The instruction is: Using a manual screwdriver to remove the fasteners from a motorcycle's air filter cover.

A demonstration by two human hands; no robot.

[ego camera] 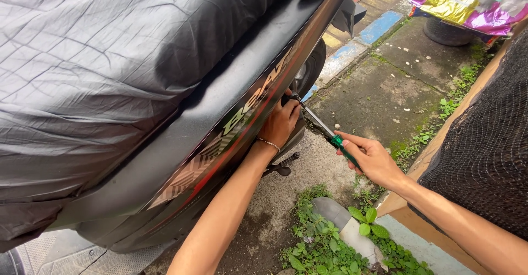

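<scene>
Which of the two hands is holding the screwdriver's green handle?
The right hand grips the screwdriver by its handle. The left hand, with a bracelet, rests at its tip against the scooter.

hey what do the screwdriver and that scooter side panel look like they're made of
Screwdriver: the shaft looks like bare steel, grey with a dull shine; the green grip in the right hand looks like glossy translucent plastic. Side panel: probably matte black moulded plastic, with a smooth, soft sheen and striped decals; the left hand rests under its edge.
</scene>
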